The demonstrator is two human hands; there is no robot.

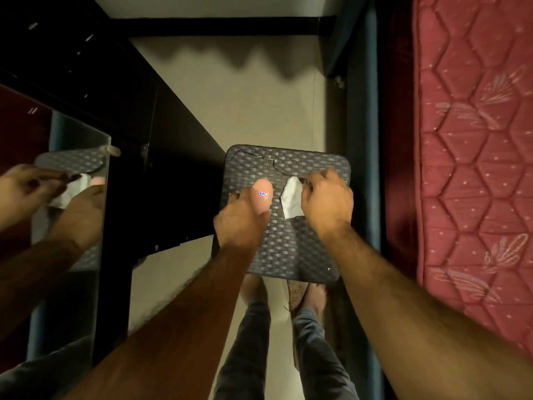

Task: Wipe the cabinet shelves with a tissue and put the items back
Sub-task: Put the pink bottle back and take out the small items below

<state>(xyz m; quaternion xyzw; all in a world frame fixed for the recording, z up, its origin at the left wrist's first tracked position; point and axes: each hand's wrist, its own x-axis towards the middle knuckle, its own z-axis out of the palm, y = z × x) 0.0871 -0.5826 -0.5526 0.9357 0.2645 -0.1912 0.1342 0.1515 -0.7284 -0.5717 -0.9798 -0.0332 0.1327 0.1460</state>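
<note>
Over the dark woven plastic stool (288, 241), the left hand (239, 223) has its grip wrapped round a smooth pink egg-shaped thing with a sticker (262, 196), probably light but slippery, while just right of it the right hand (327, 203) pinches a crumpled white tissue (291, 202), flimsy stuff best bunched up.

Home bedroom, quilted mattress (473, 157), mirrored cabinet (86, 116)
</note>
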